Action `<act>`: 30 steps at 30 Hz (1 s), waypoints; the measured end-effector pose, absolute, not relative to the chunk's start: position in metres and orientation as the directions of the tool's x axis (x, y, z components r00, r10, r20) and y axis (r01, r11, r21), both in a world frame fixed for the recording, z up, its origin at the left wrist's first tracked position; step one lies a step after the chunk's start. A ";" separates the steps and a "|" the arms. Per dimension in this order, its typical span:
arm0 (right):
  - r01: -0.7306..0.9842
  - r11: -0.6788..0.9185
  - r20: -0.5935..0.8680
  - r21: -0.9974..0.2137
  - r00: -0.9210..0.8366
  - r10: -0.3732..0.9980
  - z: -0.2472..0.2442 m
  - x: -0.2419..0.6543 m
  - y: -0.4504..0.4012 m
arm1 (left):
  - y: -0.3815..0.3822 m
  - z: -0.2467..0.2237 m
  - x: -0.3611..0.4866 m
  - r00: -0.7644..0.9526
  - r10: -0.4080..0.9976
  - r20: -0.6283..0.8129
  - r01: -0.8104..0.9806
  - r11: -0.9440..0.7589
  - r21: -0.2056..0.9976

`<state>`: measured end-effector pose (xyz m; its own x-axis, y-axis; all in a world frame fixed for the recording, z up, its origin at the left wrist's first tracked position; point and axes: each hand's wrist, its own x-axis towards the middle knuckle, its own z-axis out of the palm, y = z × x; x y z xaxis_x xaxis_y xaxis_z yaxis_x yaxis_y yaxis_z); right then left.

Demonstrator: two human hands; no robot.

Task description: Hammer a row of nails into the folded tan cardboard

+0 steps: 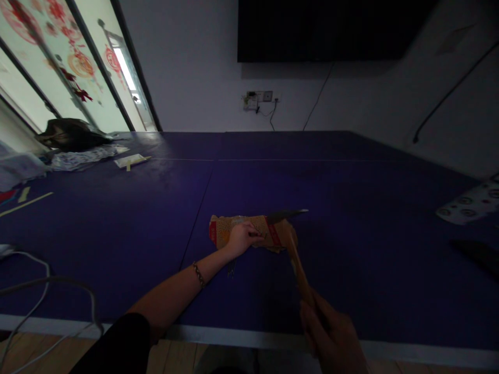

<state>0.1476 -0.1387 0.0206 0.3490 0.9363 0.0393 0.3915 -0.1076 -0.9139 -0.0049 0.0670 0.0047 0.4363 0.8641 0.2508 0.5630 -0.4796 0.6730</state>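
A flattened piece of printed brown cardboard [222, 231] with red bands lies on the purple tabletop. Resting on it is my left hand [244, 238], its fingers pinched together; a thin dark sliver shows by the fingertips, too small to name. Several thin nail-like metal pieces [231, 267] lie just below that wrist. My right hand [331, 332] is wrapped round the wooden handle of a hammer [299, 270], at the near edge of the table. The dark hammer head, with a pale tip, is over the right end of the cardboard.
The purple table [331, 182] reaches back to the wall, beneath a black screen [331, 31]. A dark bag [74, 134] and plastic packets [88, 157] sit at the far left. White cables [47, 275] loop at the near left. A patterned white object [468, 202] lies at right.
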 end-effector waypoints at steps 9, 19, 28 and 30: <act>0.656 0.100 0.325 -0.748 0.230 0.917 0.007 0.139 -0.148 | 0.069 0.004 -0.003 0.442 0.864 0.240 0.581 -0.480 0.657; 0.657 0.059 0.298 -0.752 0.259 0.919 0.016 0.132 -0.148 | 0.067 0.006 -0.001 0.438 0.871 0.224 0.601 -0.468 0.648; 0.647 -0.007 0.219 -0.762 0.269 0.938 0.021 0.130 -0.148 | 0.065 0.010 -0.001 0.443 0.873 0.205 0.610 -0.461 0.644; 0.619 -0.041 0.186 -0.784 0.297 0.937 0.023 0.132 -0.152 | 0.065 0.010 -0.001 0.442 0.874 0.201 0.614 -0.458 0.643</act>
<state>0.1324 -0.1518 0.0231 0.2971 0.9366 0.1857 0.6191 -0.0409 -0.7842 -0.0007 0.0652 0.0101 0.4416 0.8744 0.2008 0.6144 -0.4578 0.6426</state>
